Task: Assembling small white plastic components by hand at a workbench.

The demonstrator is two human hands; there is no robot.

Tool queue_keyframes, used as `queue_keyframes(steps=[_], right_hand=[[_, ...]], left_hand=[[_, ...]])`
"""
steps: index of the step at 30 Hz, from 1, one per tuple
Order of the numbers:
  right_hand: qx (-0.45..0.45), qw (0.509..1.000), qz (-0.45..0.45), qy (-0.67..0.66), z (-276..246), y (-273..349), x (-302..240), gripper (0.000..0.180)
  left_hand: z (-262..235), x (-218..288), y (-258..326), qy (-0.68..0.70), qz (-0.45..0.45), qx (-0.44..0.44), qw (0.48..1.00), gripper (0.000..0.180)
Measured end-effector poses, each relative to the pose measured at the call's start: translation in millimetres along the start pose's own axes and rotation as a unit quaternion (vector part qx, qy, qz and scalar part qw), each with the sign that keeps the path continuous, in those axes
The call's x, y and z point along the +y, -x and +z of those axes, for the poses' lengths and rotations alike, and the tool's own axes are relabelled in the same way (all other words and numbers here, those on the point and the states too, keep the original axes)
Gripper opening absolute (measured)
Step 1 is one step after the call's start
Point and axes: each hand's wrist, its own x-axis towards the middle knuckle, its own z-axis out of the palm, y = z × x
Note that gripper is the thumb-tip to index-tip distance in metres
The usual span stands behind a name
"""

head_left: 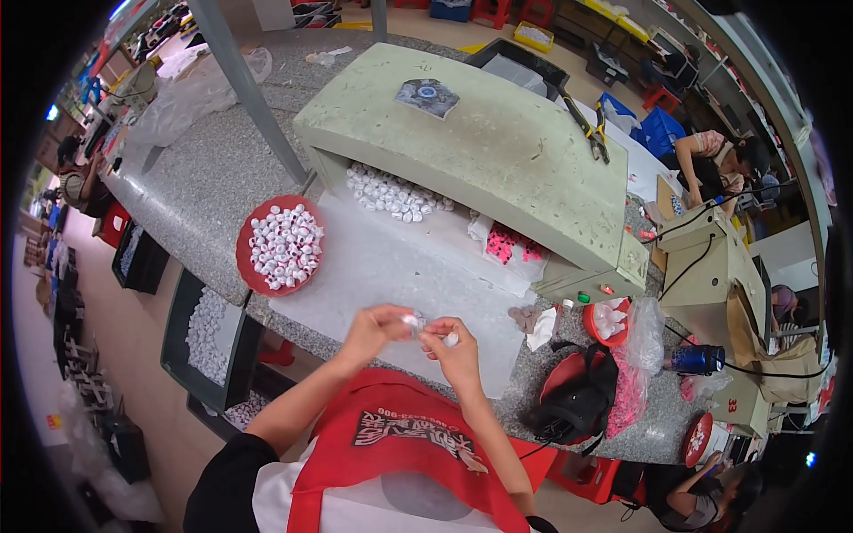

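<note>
My left hand [378, 330] and my right hand [453, 351] are close together above a white sheet [355, 266] on the bench. Fingers pinched, the left one has a small white piece [409, 320] at its tips, slightly blurred. A second small white piece [450, 339] sits in the fingers of my right hand. To the left of my hands, a red bowl [245, 258] is heaped with small white pieces bearing pink and dark marks. Under the pale green machine hood [462, 133] lie many white pieces [391, 194] and a patch of bright pink pieces [511, 246].
Pliers [586, 129] rest on the hood. A black bag [577, 395], a small red bowl [607, 322] and a blue can [697, 359] stand on the right. Below the bench's left edge is a dark bin [173, 333] of white pieces. Other people [711, 164] sit nearby.
</note>
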Motion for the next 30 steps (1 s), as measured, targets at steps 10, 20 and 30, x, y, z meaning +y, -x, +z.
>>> queue_keyframes(steps=[10,20,30], right_hand=[[0.138,0.98,-0.128,0.064,-38.3,-10.8,-19.5,0.037],[0.125,0.953,-0.232,0.15,-42.7,36.9,-56.2,0.042],[0.217,0.846,-0.478,0.091,-21.7,109.0,-129.8,0.026]], left_hand=[[-65.2,-48.8,-62.3,-0.564,0.174,0.173,0.789,0.037],[29.1,14.5,-64.6,-0.087,0.073,-0.069,0.991,0.036],[89.1,144.4,34.2,0.061,0.267,-0.111,0.955,0.035]])
